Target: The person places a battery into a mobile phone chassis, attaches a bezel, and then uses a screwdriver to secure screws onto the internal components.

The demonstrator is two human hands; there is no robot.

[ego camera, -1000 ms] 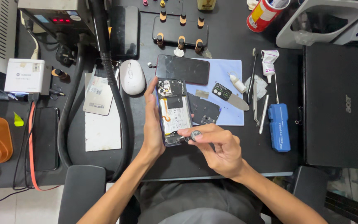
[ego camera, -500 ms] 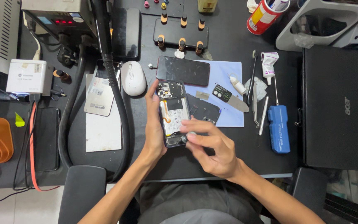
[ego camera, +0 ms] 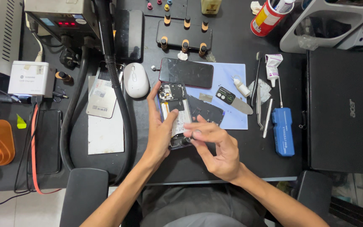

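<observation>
Two hands work on one opened smartphone (ego camera: 174, 112), which lies with its back cover off above the near edge of the dark counter (ego camera: 232, 42), just right of the white computer mouse (ego camera: 135, 80). The left hand (ego camera: 159, 130) grasps the phone along its left side, thumb laid over the pale battery, fingers curled behind the frame. The right hand (ego camera: 215, 147) is loosely spread, its fingertips pressing at the phone's lower end; whether they pinch some small part cannot be told.

The phone looks light and stiff, a thin slab, yet fragile in this state: bare circuit board and camera block at the top, flat cables probably exposed. Holding it by the rigid side rails seems safest, keeping fingers off the board and avoiding any bending of the battery. The metal frame may be slippery.

Right of the phone, a blue mat (ego camera: 232, 84) carries another dark phone (ego camera: 186, 72), a black back cover (ego camera: 206, 110) and a flat prying tool (ego camera: 234, 100).
</observation>
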